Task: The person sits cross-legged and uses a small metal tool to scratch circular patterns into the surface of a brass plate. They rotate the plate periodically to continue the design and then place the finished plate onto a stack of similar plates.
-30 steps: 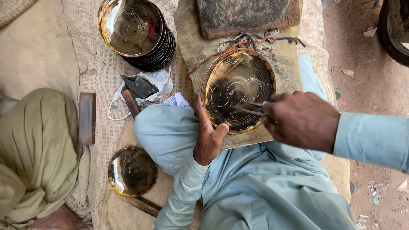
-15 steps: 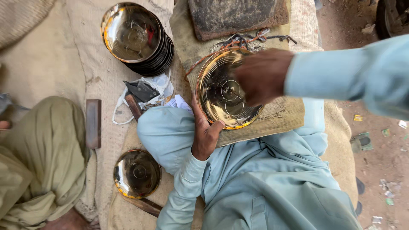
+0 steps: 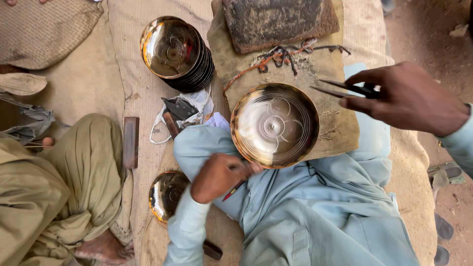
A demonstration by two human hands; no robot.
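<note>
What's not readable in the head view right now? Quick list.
- Left hand: palm side faces down, so how it holds the thin red stick is hidden.
- Right hand: its fingers cover the handle end of the dark pointed metal tool.
- Stack of shiny brass bowls: the count is unclear, only rims show below the top bowl.
- Small brass bowl: partly behind the pale blue sleeve.

my left hand [image 3: 219,176] grips the near rim of the brass bowl [image 3: 274,124], a red pencil [image 3: 233,190] tucked under the fingers. my right hand [image 3: 409,98] hovers right of the bowl, pinching a metal compass [image 3: 345,89]. a stack of bowls [image 3: 180,53] sits up-left of the bowl, a single small bowl [image 3: 166,195] down-left.
</note>
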